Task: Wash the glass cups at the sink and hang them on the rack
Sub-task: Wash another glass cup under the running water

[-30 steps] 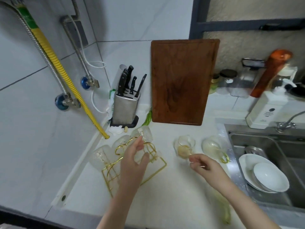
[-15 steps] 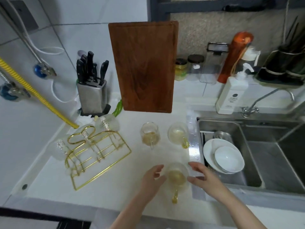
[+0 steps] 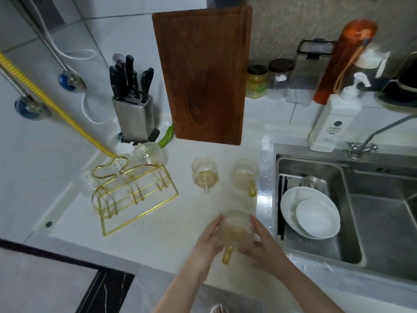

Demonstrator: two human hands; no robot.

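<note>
— Holding what, near the front edge of the countertop point(image 3: 144, 224)?
— Cupping a glass cup with a yellow handle point(image 3: 237, 231), left hand point(image 3: 208, 242) on one side, right hand point(image 3: 262, 246) on the other, fingers curved against the glass; handle pointing toward the front edge.
— Lifted or resting on the counter?
— Cannot tell.
— And further back?
— Standing near the middle, two more glass cups: one point(image 3: 204, 175) and, beside it, another point(image 3: 245, 176) close to the sink's left rim, both with yellowish liquid at the bottom.
— Toward the left edge?
— Sitting there, a gold wire rack point(image 3: 133, 193), textured clear glasses point(image 3: 147, 152) against its far side.
— In the sink point(image 3: 352, 258)?
— Stacked white dishes point(image 3: 316, 219) in the left basin. Leaning at the back wall, a wooden cutting board point(image 3: 203, 73), knife block point(image 3: 134, 120) beside it.
</note>
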